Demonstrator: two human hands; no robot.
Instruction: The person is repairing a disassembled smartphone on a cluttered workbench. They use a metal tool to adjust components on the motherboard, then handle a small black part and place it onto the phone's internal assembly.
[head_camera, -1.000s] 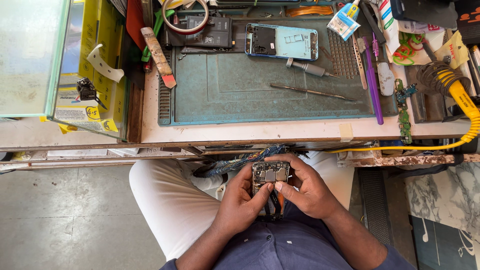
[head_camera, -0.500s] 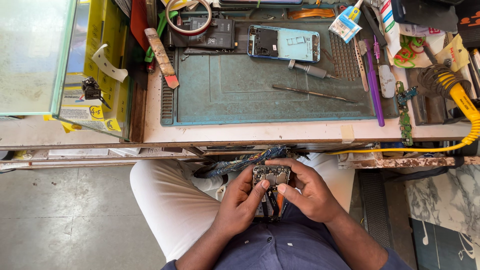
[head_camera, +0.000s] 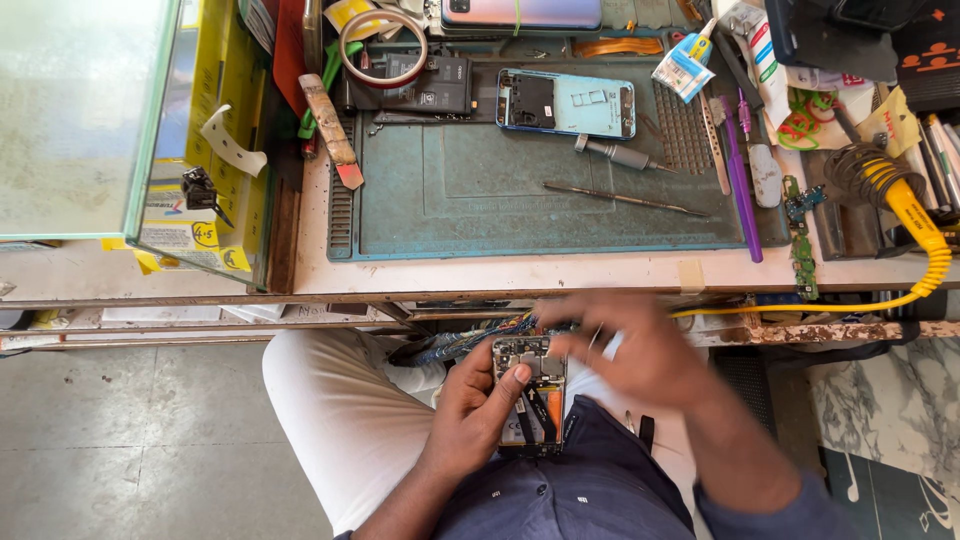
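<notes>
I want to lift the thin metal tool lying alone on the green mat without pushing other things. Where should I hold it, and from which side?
Grip the thin metal tool near the middle of its shaft, coming from above with the fingers across its width. It lies flat and almost level on the green mat, with bare mat on its near side, while the grey screwdriver lies close behind it.

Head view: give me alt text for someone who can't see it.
Over the lap, the left hand holds an opened phone, circuitry showing, while the right hand is a blur beside it. On the bench above, a green mat carries a blue phone frame and screwdriver.
</notes>
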